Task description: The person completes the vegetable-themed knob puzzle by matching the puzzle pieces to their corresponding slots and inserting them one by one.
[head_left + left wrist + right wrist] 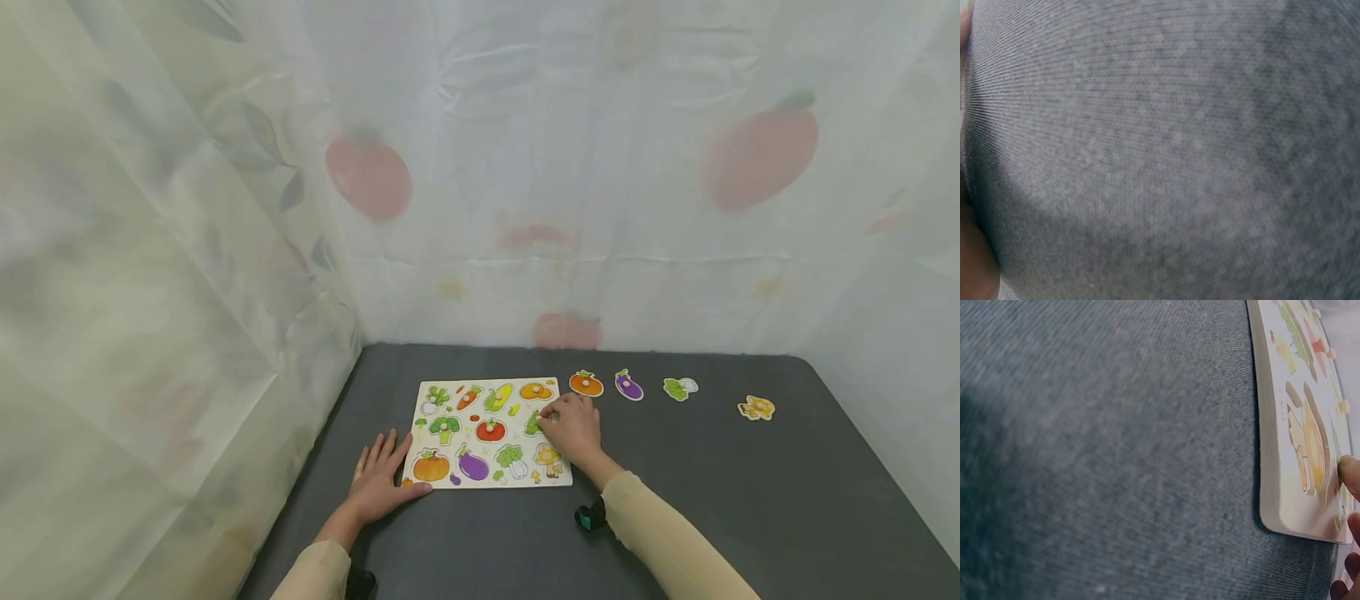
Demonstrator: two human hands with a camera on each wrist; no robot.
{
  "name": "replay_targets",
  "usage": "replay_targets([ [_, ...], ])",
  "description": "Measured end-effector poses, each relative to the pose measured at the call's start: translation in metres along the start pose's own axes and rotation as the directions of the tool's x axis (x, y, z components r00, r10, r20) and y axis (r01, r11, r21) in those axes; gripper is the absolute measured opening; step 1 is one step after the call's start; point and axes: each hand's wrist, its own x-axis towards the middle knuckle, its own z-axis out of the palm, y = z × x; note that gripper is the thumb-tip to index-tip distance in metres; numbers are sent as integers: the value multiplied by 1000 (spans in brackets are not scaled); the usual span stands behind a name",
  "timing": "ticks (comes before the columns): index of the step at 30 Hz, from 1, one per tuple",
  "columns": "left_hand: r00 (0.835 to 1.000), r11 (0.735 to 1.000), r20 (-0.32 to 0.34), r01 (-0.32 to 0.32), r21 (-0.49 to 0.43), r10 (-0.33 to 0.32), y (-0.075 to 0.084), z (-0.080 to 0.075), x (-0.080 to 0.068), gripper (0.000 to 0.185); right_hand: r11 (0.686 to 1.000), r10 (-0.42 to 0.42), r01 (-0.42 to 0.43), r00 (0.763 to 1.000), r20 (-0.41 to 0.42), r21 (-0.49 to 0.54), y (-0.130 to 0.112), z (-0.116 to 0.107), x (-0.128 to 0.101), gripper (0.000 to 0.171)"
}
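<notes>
A cream vegetable puzzle board (562, 481) lies flat on the table. My left hand (378, 482) is spread out at its lower left corner, thumb along the front edge. At the board's right side my right hand (573, 429) pinches a green vegetable puzzle piece (532, 423), largely hidden by the fingers, over or in its place. Knobbed pieces, among them a tomato (491, 430), broccoli (445, 429) and a carrot (468, 397), sit in the board. The right wrist view shows the board's corner and my right fingertips (1351, 477); the left wrist view shows mostly grey cloth.
Behind and right of the board lie loose pieces: a pumpkin (587, 383), an eggplant (628, 385), a green-and-white vegetable (680, 388) and a yellow mushroom piece (756, 407). Patterned white curtains (480, 300) hang at the back and sides of the dark grey table (480, 542).
</notes>
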Motion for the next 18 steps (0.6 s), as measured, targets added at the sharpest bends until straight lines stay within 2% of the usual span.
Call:
replay_targets([
  [8, 1000, 999, -11, -12, -30, 12, -6, 4, 1, 115, 1000, -15, 15, 1000, -5, -21, 1, 2, 0, 12],
  [18, 1000, 1000, -1, 4, -19, -4, -7, 5, 5, 116, 999, -20, 19, 1000, -10, -25, 3, 1, -1, 13],
])
